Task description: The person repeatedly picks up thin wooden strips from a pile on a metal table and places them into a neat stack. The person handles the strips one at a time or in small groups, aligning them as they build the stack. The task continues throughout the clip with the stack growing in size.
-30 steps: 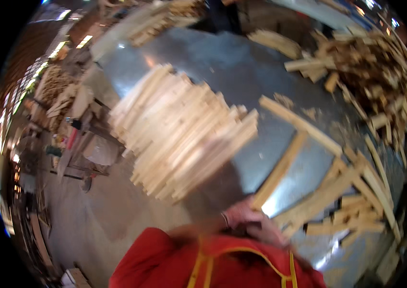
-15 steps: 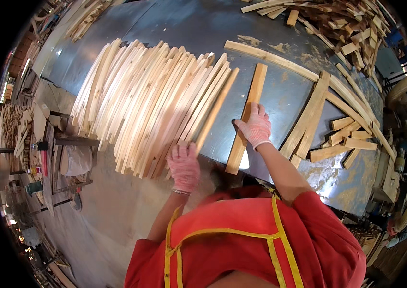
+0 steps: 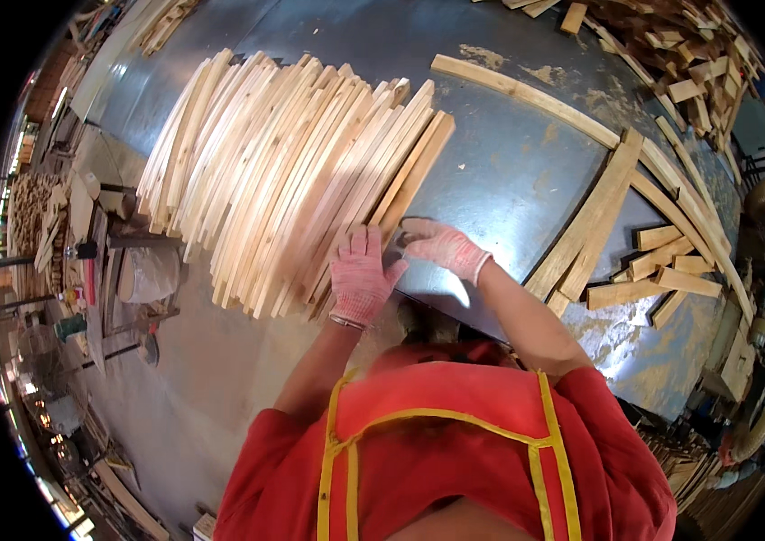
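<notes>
A long row of pale wooden strips [image 3: 274, 180] stands packed side by side on the metal table. At the right end of the row, a browner wooden slat [image 3: 420, 167] leans against its neighbours. My left hand [image 3: 363, 281], in a pinkish knit glove, lies against the near ends of the right-hand strips, fingers stretched and thumb apart. Just right of it, my gloved right hand [image 3: 446, 249] is beside the brown slat's near end, fingers pointing left and not wrapped round anything. Whether its fingertips touch the slat I cannot tell.
Two crossed boards [image 3: 594, 216] lie right of my hands on the metal table [image 3: 500, 162]. Beyond them are long curved-looking strips [image 3: 527, 97] and several short offcuts [image 3: 662, 261]. A heap of scrap wood [image 3: 698, 72] fills the far right.
The brown slat that lay apart under my right hand now rests against the row's right end. My right hand has moved left, and my left hand slightly right and up.
</notes>
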A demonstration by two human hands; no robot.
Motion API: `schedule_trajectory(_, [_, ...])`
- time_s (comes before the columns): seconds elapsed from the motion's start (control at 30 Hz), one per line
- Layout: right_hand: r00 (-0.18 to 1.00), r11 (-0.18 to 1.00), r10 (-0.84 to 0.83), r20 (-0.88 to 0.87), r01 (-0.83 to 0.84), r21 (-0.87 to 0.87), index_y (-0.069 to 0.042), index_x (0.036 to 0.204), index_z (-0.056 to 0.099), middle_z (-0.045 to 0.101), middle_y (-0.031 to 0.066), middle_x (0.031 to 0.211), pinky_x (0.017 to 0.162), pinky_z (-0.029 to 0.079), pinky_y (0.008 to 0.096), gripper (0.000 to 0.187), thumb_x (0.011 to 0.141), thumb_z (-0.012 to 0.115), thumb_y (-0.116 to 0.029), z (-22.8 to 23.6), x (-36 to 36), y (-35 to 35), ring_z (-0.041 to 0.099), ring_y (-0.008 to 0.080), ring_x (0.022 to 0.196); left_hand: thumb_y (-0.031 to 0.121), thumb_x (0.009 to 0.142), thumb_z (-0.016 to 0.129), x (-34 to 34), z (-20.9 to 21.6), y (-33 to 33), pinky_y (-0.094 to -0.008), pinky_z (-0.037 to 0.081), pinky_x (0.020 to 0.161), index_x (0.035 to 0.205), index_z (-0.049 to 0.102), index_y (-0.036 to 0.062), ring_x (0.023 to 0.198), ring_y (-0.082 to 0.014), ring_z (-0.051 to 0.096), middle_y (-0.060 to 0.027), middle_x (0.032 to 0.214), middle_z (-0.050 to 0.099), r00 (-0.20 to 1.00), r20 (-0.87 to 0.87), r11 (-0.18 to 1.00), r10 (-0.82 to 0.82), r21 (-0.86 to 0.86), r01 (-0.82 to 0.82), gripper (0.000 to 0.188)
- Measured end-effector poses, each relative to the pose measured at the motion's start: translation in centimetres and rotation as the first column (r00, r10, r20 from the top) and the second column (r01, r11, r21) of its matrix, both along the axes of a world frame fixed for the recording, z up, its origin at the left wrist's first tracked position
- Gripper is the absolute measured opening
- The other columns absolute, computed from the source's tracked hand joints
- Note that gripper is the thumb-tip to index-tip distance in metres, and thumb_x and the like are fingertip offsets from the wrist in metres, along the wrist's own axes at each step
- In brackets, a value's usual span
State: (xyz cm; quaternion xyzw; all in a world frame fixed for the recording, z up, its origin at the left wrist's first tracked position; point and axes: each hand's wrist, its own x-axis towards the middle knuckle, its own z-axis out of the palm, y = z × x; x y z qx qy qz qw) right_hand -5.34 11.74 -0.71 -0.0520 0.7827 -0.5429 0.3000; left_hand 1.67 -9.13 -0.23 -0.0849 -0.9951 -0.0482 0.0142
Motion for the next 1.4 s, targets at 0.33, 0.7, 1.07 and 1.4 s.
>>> schedule_trajectory(0.33, [0.693, 0.155, -0.373, -0.617, 0.702, 0.695, -0.003, 0.152, 0.045, 0.06, 0.028, 0.141, 0.109, 0.049, 0.0503, 0.093, 0.078, 0.087, -0.04, -1.6, 1.2, 27.0, 0.063, 0.046, 0.123, 0.021, 0.093, 0.06, -0.2, -1.9, -0.6, -0.051, 0.043, 0.11, 0.143, 0.056, 0.0122, 0.131, -0.0308, 0.053, -0.0095, 0.137, 0.056, 0.974, -0.096, 0.946, -0.207, -0.274, 0.174, 0.051])
schedule_trajectory(0.7, [0.653, 0.449, -0.692, -0.307, 0.722, 0.526, -0.01, 0.163, 0.038, 0.066, 0.0235, 0.138, 0.107, 0.054, 0.0466, 0.105, 0.073, 0.093, -0.02, -1.4, 3.4, 13.5, 0.066, 0.0397, 0.127, 0.017, 0.09, 0.066, -1.0, 4.1, -5.6, -0.0503, 0.044, 0.115, 0.156, 0.05, 0.0107, 0.13, -0.0359, 0.059, -0.015, 0.146, 0.059, 0.997, -0.003, 0.975, -0.072, 0.21, 0.071, 0.067])
schedule_trajectory(1.07, [0.921, 0.615, -0.331, -0.206, 0.376, 0.693, -0.01, 0.155, 0.045, 0.075, 0.0263, 0.117, 0.099, 0.057, 0.0498, 0.082, 0.083, 0.081, -0.026, 2.7, 0.1, 4.2, 0.072, 0.0458, 0.11, 0.032, 0.089, 0.073, -0.1, 3.6, -12.1, -0.0525, 0.042, 0.115, 0.157, 0.045, 0.012, 0.14, -0.0345, 0.05, -0.0136, 0.152, 0.05, 0.996, -0.088, 0.975, 0.012, -0.219, -0.031, 0.076])
schedule_trajectory(1.4, [0.96, 0.965, -0.26, -0.104, 0.262, 0.007, 0.002, 0.138, 0.058, 0.072, 0.0283, 0.126, 0.104, 0.053, 0.0456, 0.063, 0.086, 0.076, -0.028, -2.6, 0.5, -5.5, 0.069, 0.0428, 0.12, 0.041, 0.088, 0.078, -0.1, -1.1, -1.9, -0.0495, 0.057, 0.092, 0.153, 0.041, 0.0052, 0.109, -0.0386, 0.07, -0.0211, 0.121, 0.067, 0.957, 0.288, 0.997, 0.043, 0.045, -0.059, 0.082])
